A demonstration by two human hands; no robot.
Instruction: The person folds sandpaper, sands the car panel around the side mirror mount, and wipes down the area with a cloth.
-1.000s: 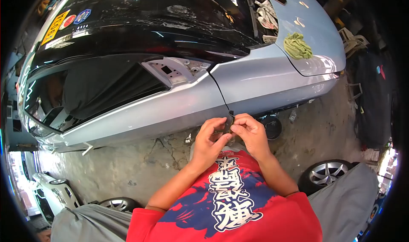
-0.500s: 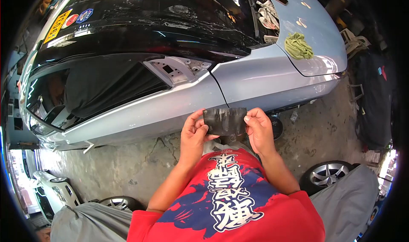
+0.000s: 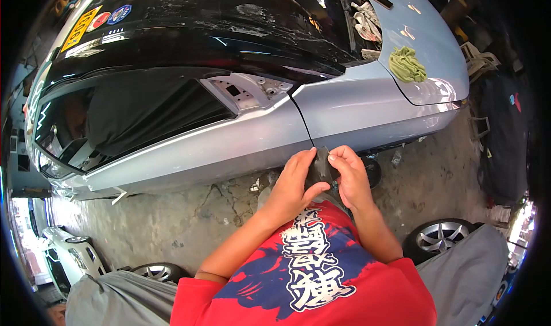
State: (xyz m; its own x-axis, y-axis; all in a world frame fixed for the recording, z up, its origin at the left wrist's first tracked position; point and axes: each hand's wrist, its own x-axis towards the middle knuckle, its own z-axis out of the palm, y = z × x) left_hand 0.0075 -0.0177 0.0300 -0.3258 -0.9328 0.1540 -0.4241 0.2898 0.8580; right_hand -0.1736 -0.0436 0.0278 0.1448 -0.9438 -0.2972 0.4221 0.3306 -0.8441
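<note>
I see left grip (image 3: 293, 183) and right grip (image 3: 351, 178) pinching the sheet (image 3: 322, 165); if either slackens, it could slip.

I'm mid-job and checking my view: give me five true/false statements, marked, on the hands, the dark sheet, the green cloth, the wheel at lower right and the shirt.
1. The left hand and the right hand both hold the dark sheet. True.
2. The green cloth lies on the floor. False: it lies on the hood.
3. The wheel at lower right has silver spokes. True.
4. The shirt is plain white. False: it is red, with dark blue and white print.
5. The dark sheet lies spread flat on the windshield. False: it is between the hands.
</note>
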